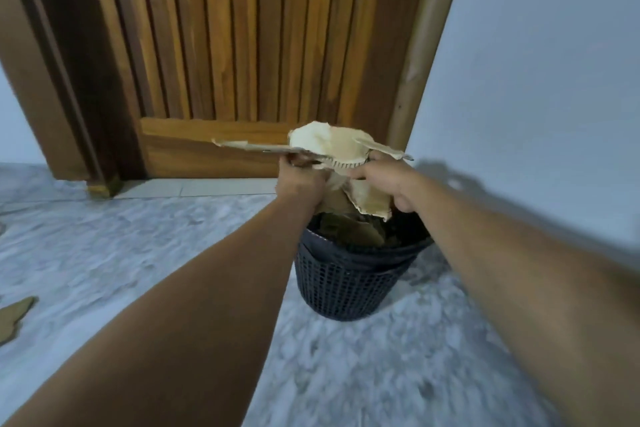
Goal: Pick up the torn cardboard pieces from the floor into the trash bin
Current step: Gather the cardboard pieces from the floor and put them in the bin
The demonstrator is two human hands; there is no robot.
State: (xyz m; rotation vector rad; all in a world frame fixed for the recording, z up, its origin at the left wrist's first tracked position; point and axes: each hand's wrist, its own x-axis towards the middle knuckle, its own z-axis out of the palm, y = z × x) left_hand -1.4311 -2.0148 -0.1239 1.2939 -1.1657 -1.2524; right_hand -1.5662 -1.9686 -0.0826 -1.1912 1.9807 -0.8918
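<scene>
A black mesh trash bin (343,284) with a dark liner stands on the marble floor near the door, with brown cardboard pieces (349,229) inside it. Both my hands are stretched out above the bin. My left hand (299,180) grips a flat torn cardboard strip (249,146) that sticks out to the left. My right hand (388,180) grips a bundle of torn cardboard pieces (336,146), some hanging down toward the bin's mouth. One more torn cardboard piece (14,317) lies on the floor at the far left edge.
A wooden slatted door (242,38) with its dark frame stands right behind the bin. A pale wall (540,80) rises on the right. Grey marbled floor (138,246) spreads to the left and in front.
</scene>
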